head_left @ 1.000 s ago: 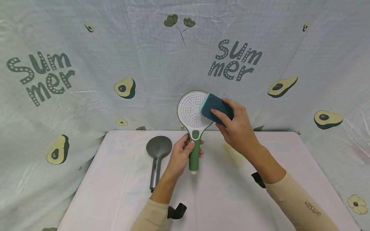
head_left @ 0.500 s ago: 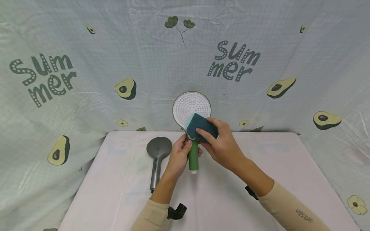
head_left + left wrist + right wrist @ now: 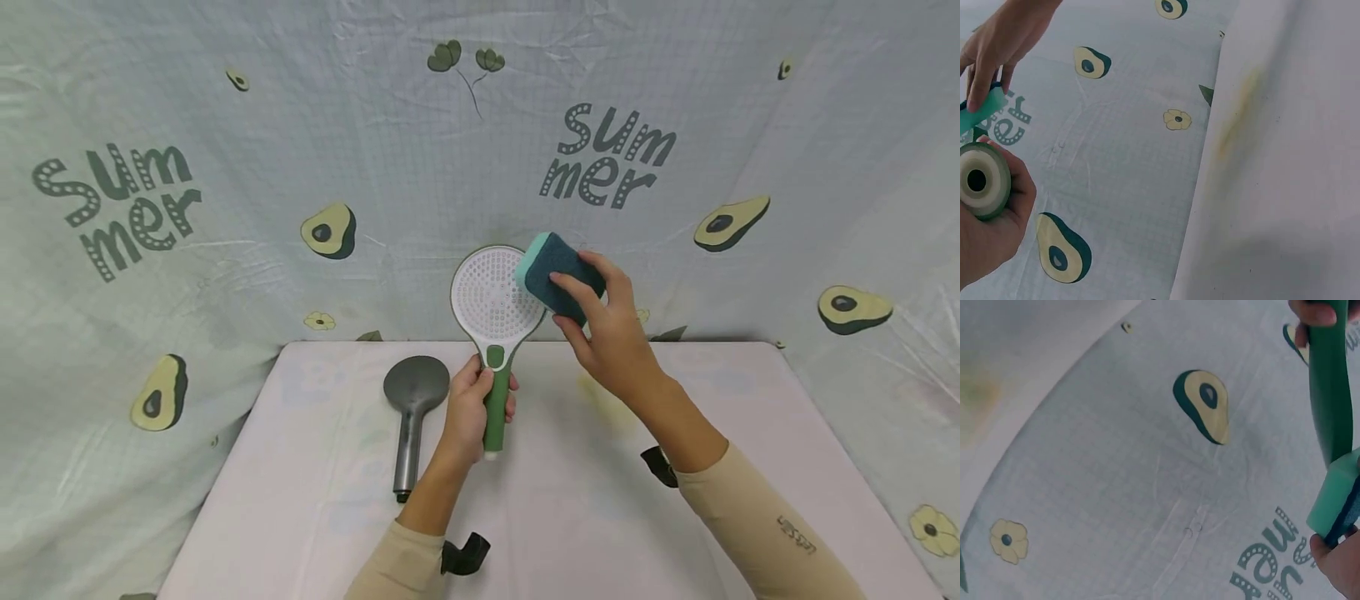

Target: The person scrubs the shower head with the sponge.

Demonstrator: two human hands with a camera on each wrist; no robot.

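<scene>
My left hand (image 3: 468,407) grips the green handle of a shower head (image 3: 497,292), which is held upright with its white nozzle face toward me. In the left wrist view the round end of the handle (image 3: 985,181) points at the camera, fingers wrapped round it. My right hand (image 3: 615,329) pinches a sponge (image 3: 564,275), dark blue on one side and light teal on the other. The teal side lies at the right edge of the nozzle face. From the right wrist, the sponge (image 3: 1335,494) meets the green rim of the shower head (image 3: 1332,387).
A second, dark grey shower head (image 3: 408,417) lies on the pale pink table (image 3: 322,533), left of my left arm. Behind the table hangs a cloth (image 3: 420,167) printed with avocados and lettering. Black straps (image 3: 465,554) show at both wrists.
The sponge went from the right edge of the nozzle face down across the neck, then back up to the upper right edge. The shower head has tilted slightly, its handle end shifting left.
</scene>
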